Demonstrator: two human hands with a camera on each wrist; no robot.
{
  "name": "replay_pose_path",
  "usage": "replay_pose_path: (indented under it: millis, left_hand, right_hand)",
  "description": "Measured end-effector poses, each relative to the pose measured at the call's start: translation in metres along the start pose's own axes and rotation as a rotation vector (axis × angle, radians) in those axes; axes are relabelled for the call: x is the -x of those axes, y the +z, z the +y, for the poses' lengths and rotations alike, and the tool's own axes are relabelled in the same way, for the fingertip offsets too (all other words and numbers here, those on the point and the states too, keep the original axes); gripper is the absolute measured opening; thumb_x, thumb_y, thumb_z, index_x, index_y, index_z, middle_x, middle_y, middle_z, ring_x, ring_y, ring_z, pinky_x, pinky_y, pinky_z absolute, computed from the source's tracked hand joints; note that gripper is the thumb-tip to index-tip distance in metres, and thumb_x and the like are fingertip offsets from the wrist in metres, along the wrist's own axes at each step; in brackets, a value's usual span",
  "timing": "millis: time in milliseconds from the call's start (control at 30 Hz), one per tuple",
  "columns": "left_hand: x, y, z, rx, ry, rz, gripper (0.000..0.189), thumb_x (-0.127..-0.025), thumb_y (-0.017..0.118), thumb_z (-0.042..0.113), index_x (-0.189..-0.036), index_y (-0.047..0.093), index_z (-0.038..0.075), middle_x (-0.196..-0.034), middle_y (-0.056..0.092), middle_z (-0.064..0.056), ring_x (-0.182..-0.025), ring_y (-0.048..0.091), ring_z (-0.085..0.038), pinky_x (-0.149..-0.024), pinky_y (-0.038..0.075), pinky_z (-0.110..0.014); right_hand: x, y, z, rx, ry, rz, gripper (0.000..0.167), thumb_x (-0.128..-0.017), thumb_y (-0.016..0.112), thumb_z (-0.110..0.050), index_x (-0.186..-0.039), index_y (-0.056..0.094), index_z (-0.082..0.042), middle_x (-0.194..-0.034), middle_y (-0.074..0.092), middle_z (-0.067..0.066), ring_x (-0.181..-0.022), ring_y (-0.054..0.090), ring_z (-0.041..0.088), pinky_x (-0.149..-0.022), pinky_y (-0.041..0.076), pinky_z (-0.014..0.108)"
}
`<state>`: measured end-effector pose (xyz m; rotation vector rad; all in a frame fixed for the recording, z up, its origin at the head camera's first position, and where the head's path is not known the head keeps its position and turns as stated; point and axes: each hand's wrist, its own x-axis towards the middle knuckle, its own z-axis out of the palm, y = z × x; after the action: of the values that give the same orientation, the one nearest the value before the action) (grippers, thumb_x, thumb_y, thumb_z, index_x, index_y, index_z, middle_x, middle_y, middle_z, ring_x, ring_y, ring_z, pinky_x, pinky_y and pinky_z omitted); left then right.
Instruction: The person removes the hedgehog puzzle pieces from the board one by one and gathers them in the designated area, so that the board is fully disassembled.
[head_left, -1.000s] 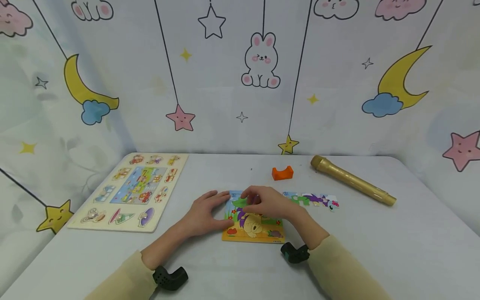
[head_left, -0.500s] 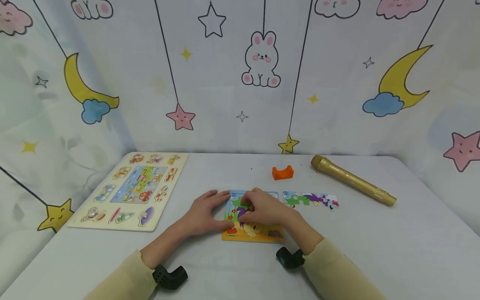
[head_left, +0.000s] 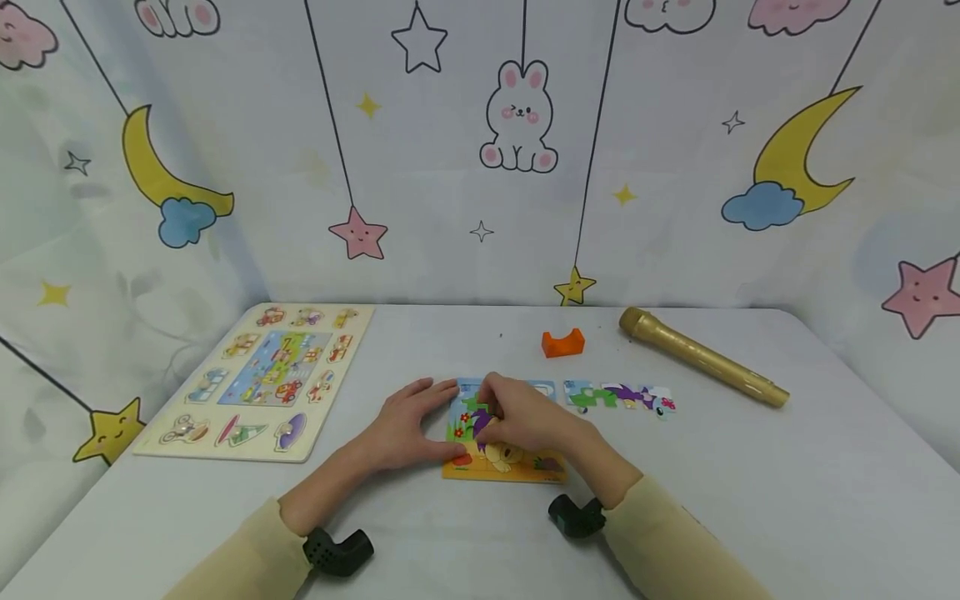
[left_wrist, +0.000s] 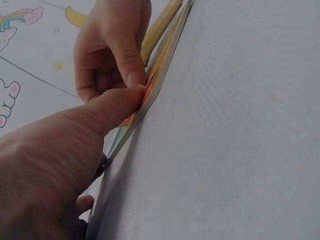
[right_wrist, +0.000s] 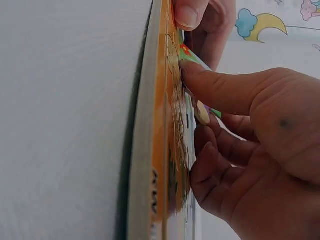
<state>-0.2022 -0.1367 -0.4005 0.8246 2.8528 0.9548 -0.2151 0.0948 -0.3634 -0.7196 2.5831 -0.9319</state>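
Observation:
A small jigsaw puzzle board [head_left: 480,472] with an orange lower edge lies flat in the middle of the table. On its left side rests my left hand [head_left: 405,429], thumb and fingers spread along the edge; the left wrist view shows the thumb [left_wrist: 117,104] pressing the border. Over the board's middle, my right hand [head_left: 528,414] pinches a puzzle piece [right_wrist: 194,56], green with a red flower. In the right wrist view this piece stands tilted against the board, partly hidden by the thumb [right_wrist: 220,90]. Several loose puzzle pieces [head_left: 626,396] lie right of the board.
A larger wooden peg puzzle [head_left: 172,446] with vehicle pictures lies at the left. An orange curved block [head_left: 563,344] and a gold toy microphone [head_left: 705,358] are at the back right. A printed cloth backdrop [head_left: 435,183] rises behind the white table [head_left: 420,533].
My right hand has shifted slightly left and toward me over the board, its fingers closer to the surface. The left hand has stayed at the board's left edge.

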Motion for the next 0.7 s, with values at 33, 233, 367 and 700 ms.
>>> replay_pose_path:
  millis: [33, 233, 367, 700]
  left_hand:
    - [0.0, -0.0002, 0.0, -0.001, 0.001, 0.002, 0.083, -0.081, 0.081, 0.048, -0.149, 0.052, 0.009, -0.153, 0.048, -0.003, -0.145, 0.029, -0.038, -0.113, 0.021, -0.065]
    - [0.0, 0.0001, 0.0002, 0.002, 0.005, 0.003, 0.083, -0.081, 0.081, 0.048, -0.148, 0.053, 0.008, -0.153, 0.048, -0.003, -0.145, 0.029, -0.038, -0.113, 0.021, -0.065]
    - [-0.0001, 0.0009, 0.0002, 0.0, 0.011, 0.002, 0.083, -0.081, 0.081, 0.048, -0.147, 0.053, 0.006, -0.153, 0.047, -0.004, -0.145, 0.029, -0.039, -0.113, 0.021, -0.065]
    - [-0.0012, 0.0008, -0.0014, -0.007, 0.013, 0.001, 0.083, -0.081, 0.08, 0.049, -0.148, 0.052, 0.007, -0.154, 0.047, -0.003, -0.145, 0.029, -0.038, -0.113, 0.021, -0.065]
  right_hand:
    - [0.0, -0.0001, -0.0001, -0.011, -0.006, 0.003, 0.032, -0.092, 0.076, -0.016, -0.114, 0.054, -0.011, -0.091, 0.058, 0.0, -0.084, 0.056, 0.018, -0.076, 0.053, 0.03]
    - [0.0005, 0.001, 0.0029, -0.068, -0.054, 0.064, 0.015, -0.098, 0.068, -0.013, -0.108, 0.058, -0.013, -0.093, 0.064, -0.004, -0.086, 0.059, 0.015, -0.081, 0.053, 0.031]
    - [0.0002, 0.0016, 0.0056, -0.101, -0.082, 0.084, 0.011, -0.098, 0.068, -0.011, -0.105, 0.059, -0.011, -0.093, 0.066, -0.004, -0.084, 0.06, 0.015, -0.079, 0.053, 0.031]
    - [-0.0003, 0.0001, 0.0055, -0.129, -0.078, 0.109, 0.01, -0.098, 0.067, -0.01, -0.104, 0.06, -0.012, -0.093, 0.066, -0.003, -0.084, 0.059, 0.016, -0.078, 0.052, 0.031]
